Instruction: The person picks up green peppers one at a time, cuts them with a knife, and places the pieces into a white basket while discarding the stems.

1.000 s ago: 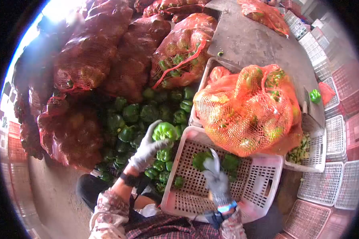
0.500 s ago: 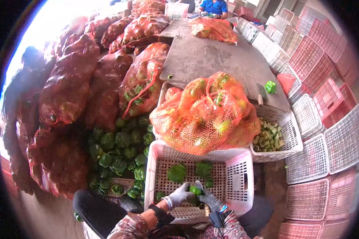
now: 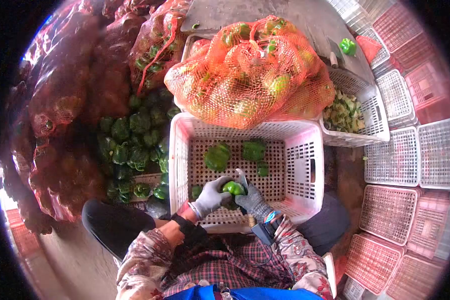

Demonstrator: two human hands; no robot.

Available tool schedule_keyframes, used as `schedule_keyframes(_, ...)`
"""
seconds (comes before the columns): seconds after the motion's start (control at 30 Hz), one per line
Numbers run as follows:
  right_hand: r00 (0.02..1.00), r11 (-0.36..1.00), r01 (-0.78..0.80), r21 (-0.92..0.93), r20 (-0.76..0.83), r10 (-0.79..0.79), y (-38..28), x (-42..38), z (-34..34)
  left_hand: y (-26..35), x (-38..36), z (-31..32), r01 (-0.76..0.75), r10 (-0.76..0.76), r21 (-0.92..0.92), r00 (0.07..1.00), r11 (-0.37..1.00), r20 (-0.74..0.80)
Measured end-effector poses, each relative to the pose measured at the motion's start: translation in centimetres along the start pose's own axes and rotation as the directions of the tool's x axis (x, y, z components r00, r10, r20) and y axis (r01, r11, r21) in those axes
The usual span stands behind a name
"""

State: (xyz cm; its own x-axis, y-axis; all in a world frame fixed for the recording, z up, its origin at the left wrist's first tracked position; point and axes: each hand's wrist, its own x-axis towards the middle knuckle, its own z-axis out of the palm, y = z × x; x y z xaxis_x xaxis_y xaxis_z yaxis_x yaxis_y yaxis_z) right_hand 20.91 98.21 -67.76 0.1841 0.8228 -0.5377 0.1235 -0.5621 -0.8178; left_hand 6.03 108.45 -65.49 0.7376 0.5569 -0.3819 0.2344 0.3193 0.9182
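My left hand (image 3: pixel 211 197), in a pale grey glove, is closed around a green bell pepper (image 3: pixel 233 188) above the near part of a white plastic crate (image 3: pixel 179 165). My right hand (image 3: pixel 255 203), in a darker grey glove, grips a knife, whose blade (image 3: pixel 242 178) points up past the pepper's right side. Its fingers come up against the pepper. On the crate's perforated floor lie a large bell pepper (image 3: pixel 217 157), a second bell pepper (image 3: pixel 254 149) and a small one (image 3: pixel 262 168). Another pepper (image 3: pixel 196 191) is partly visible beside my left hand.
An orange mesh sack of peppers (image 3: pixel 250 75) rests beyond the crate. A crate of pale green scraps (image 3: pixel 381 120) stands right of it. Loose peppers (image 3: pixel 140 122) and full sacks (image 3: pixel 60 100) lie left; stacked crates (image 3: pixel 390 212) line the right. A knife (image 3: pixel 333 59) lies on the board.
My view has tipped downward, so the crate and sack appear higher. Both hands stay together at the pepper, and the knife blade now shows more plainly.
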Motion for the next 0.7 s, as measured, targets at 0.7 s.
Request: schedule_keyframes(0.7,0.995,0.648,0.067,0.759,-0.102,0.017,-5.2,-6.1,-0.3,0.8,-1.0,0.3,-0.184,0.056,-0.269,0.905,0.945,-0.422)
